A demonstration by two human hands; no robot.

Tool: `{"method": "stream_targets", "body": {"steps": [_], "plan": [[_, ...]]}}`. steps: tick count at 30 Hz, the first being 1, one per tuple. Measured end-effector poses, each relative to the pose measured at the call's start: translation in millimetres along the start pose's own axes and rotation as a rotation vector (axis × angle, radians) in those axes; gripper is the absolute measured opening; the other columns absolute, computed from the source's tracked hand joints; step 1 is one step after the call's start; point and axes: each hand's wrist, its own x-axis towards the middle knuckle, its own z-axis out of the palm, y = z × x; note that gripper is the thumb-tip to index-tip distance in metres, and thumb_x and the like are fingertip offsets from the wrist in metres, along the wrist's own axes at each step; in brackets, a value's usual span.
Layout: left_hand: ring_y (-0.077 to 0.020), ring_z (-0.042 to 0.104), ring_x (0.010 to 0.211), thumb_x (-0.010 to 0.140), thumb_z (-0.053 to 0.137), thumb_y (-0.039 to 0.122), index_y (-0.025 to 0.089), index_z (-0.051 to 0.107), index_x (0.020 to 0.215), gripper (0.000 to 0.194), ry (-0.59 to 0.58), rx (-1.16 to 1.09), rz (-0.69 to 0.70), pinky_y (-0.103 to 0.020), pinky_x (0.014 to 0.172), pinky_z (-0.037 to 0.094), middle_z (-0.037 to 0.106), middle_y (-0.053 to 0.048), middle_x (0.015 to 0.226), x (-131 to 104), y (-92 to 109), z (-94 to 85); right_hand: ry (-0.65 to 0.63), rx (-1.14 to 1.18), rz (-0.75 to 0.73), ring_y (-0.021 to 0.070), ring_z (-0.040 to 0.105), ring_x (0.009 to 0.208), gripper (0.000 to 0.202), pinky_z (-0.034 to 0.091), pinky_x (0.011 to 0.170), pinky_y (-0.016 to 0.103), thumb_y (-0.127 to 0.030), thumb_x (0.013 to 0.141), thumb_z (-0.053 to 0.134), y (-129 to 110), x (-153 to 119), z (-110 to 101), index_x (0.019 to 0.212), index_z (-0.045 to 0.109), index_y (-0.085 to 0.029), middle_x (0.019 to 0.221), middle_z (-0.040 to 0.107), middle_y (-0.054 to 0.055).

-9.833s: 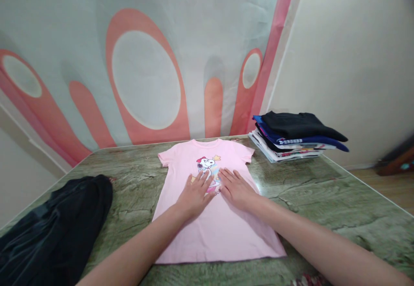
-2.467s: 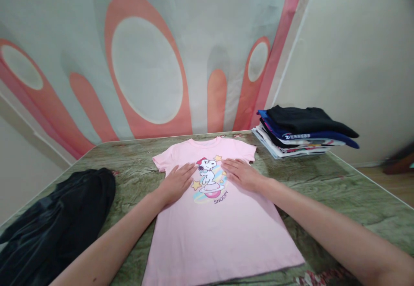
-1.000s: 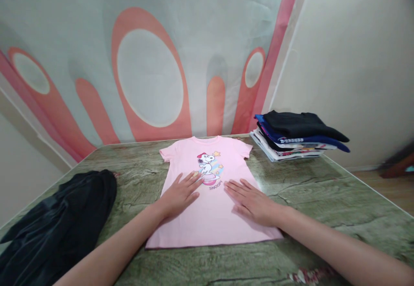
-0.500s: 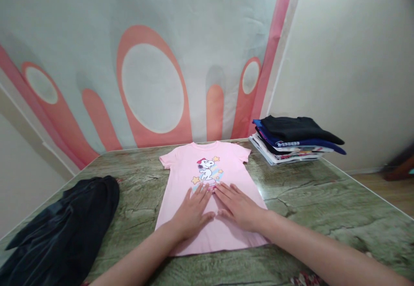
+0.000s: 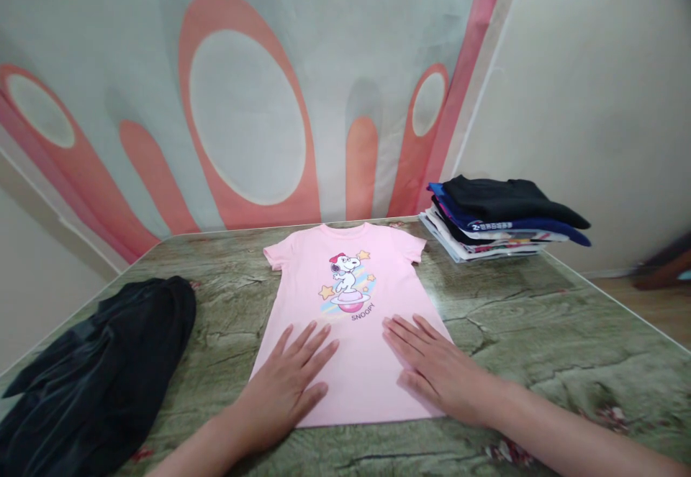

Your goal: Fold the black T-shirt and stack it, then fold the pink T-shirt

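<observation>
A pink short-sleeved T-shirt (image 5: 356, 383) lies spread flat on the table, its collar away from me and its hem towards me. A cartoon dog on a planet, with stars and the word SNOOPY, is printed on its front. My left hand (image 5: 288, 383) rests palm down on the lower left of the shirt, fingers spread. On the lower right side, my right hand (image 5: 432, 369) lies flat with its fingers stretched out. Neither hand grips the cloth.
A stack of folded clothes (image 5: 502, 211), black on top, sits at the back right of the table (image 5: 540, 340). A crumpled dark garment (image 5: 119, 362) lies at the left. Behind the table rises a wall with a pink and grey backdrop (image 5: 345, 45).
My hands have moved apart and towards me, from the middle of the shirt to its lower sides. The whole print now shows. The view has shifted slightly.
</observation>
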Motion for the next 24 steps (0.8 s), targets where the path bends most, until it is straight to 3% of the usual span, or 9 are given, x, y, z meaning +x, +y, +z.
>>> {"method": "stream_targets", "body": {"steps": [11,15,24], "plan": [[-0.0246,0.021,0.141,0.097,0.033,0.051,0.034,0.013,0.149,0.058,0.039,0.054,-0.01,-0.047,0.115,0.01,0.019,0.001,0.155,-33,1,-0.9,0.002,-0.011,0.067,0.0222,0.015,0.143,0.062,0.008,0.118,0.048,-0.043,0.098,0.035,-1,-29,3,0.15,0.006,-0.026,0.155,0.017,0.004],[-0.0252,0.023,0.141,0.096,0.035,0.052,0.037,0.01,0.149,0.06,-0.015,0.014,-0.037,-0.048,0.115,0.016,0.018,0.002,0.155,-45,-1,-5.2,-0.018,0.016,0.107,0.0232,0.016,0.143,0.063,0.007,0.118,0.049,-0.043,0.097,0.035,-4,-40,2,0.15,0.004,-0.029,0.156,0.014,0.001],[-0.0263,0.029,0.138,0.091,0.042,0.055,0.041,0.009,0.148,0.067,-0.033,-0.052,-0.074,-0.046,0.113,0.024,0.024,0.005,0.152,-73,-2,-9.5,0.005,0.132,0.118,0.0255,0.022,0.141,0.067,0.018,0.117,0.049,-0.046,0.093,0.044,-12,-68,-6,0.149,0.008,-0.034,0.154,0.017,-0.002]]}}
